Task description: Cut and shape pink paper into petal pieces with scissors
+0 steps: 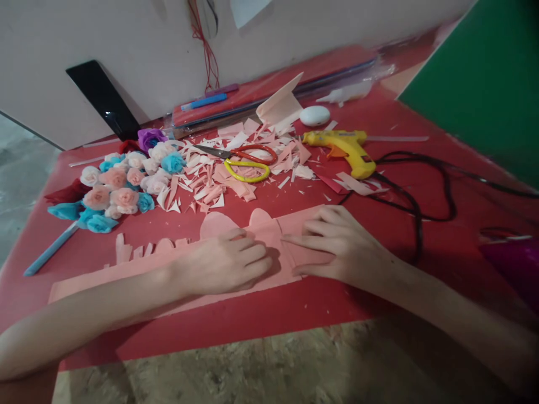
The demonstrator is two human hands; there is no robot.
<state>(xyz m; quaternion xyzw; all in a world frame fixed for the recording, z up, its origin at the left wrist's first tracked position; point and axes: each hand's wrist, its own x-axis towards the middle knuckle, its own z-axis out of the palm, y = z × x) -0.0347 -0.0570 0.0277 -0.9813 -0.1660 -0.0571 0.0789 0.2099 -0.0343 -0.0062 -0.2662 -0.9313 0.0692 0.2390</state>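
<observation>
pressing the pink paper strip near the front of the bench

the pink paper strip (272, 233) lies along the near edge of the bench (236, 325), from close to the left edge until right of the middle. my left fingers (252, 258) are curled down upon it; i cannot tell whether they pinch something beneath. my right fingers (309, 243) are spread wide on its right part, beside a crosswise line which looks like a crease or an overlap. two rounded pink pieces (219, 224) show beyond its far side; whether they are joined, i cannot see.

to press well, i think one side should be held still while the other is smoothed along the line, with even weight, so the long edges match. the scissors (229, 155) rest on paper scraps (214, 179), toward the far edge. the black cable (448, 185), near the right edge, should not slip under the paper.
</observation>
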